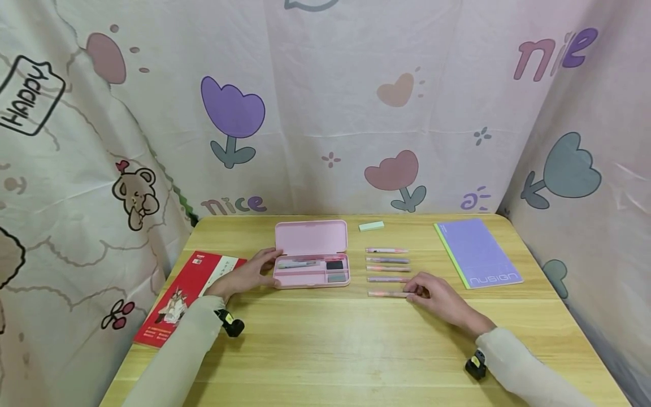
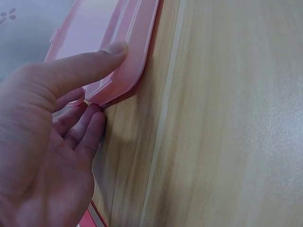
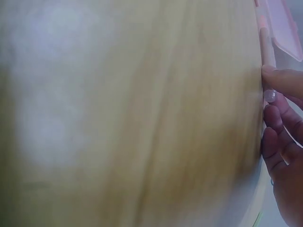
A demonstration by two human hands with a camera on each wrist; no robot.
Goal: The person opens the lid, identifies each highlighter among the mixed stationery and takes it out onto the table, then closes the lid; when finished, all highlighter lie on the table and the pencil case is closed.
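Note:
A pink pencil case (image 1: 300, 280) lies open on the table, its lid folded back. My left hand (image 1: 246, 278) holds its left end, the thumb (image 2: 97, 64) on the front edge and the fingers around the corner. Inside the case are pens (image 1: 299, 264), a black block (image 1: 334, 265) and a grey block (image 1: 336, 277). Several pens lie in a column to the right of it. Between thumb and fingers, my right hand (image 1: 439, 297) pinches the right end of the nearest pen (image 1: 383, 294); its clear tip shows past the thumb in the right wrist view.
A red book (image 1: 173, 299) lies at the left, partly under the left forearm. At the back right is a purple notebook (image 1: 478, 254) with a green spine. A pale green stick-like block (image 1: 371, 226) lies behind the pens. Printed curtains surround the wooden table (image 1: 325, 350).

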